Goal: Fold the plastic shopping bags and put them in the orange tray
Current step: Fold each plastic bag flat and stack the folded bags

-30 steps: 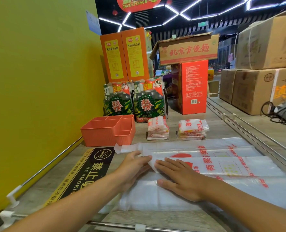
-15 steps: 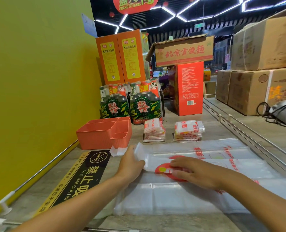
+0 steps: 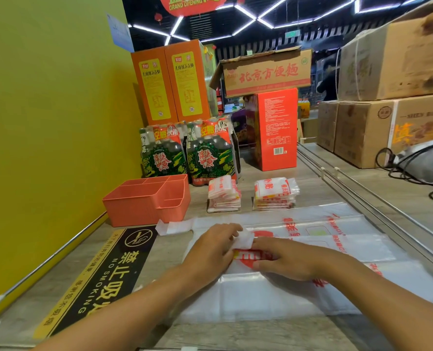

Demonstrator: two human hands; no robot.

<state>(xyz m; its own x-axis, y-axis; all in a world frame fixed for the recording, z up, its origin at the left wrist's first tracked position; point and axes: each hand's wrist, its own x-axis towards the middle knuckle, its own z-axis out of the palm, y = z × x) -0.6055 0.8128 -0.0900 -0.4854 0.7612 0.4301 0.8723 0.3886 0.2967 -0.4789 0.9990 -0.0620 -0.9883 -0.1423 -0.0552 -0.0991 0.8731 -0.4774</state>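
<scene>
Right now both hands work at the centre of the wooden counter [image 3: 299, 193] on a flat spread of plastic shopping bags [image 3: 273, 295], clear film with red print. Left hand [image 3: 211, 252] has its fingers curled, pinching a small white folded flap [image 3: 243, 240] of the top bag at about 12 o'clock from its knuckles. Right hand [image 3: 283, 259] lies on the same bag just at 3 o'clock of the left hand, fingers fairly straight and pressing down over the red round logo [image 3: 250, 259]; the 2 hands nearly touch at the flap. A loose white handle strip [image 3: 173, 227] of the bags sticks out toward 10 o'clock.

Orange tray [image 3: 147, 207] sits at 10 o'clock from the hands, near the yellow wall [image 3: 53, 122], with several compartments; cannot tell whether anything lies inside. 2 stacks of folded bags stand on the counter at 12 o'clock: left stack [image 3: 224, 195] just at 3 o'clock of the tray, right stack [image 3: 275, 193] beside it, apart from each other.

Black no-smoking sticker [image 3: 101, 279] lies on the counter at 8 o'clock of the hands. Behind the tray, 2 shrink-wrapped bottle packs [image 3: 187, 153], with 2 tall orange boxes [image 3: 172, 82] farther back. Red box [image 3: 276, 127] at 1 o'clock carries an open cardboard carton [image 3: 266, 72]. Brown cartons [image 3: 387, 97] and black cables [image 3: 397, 163] at 2 o'clock.
</scene>
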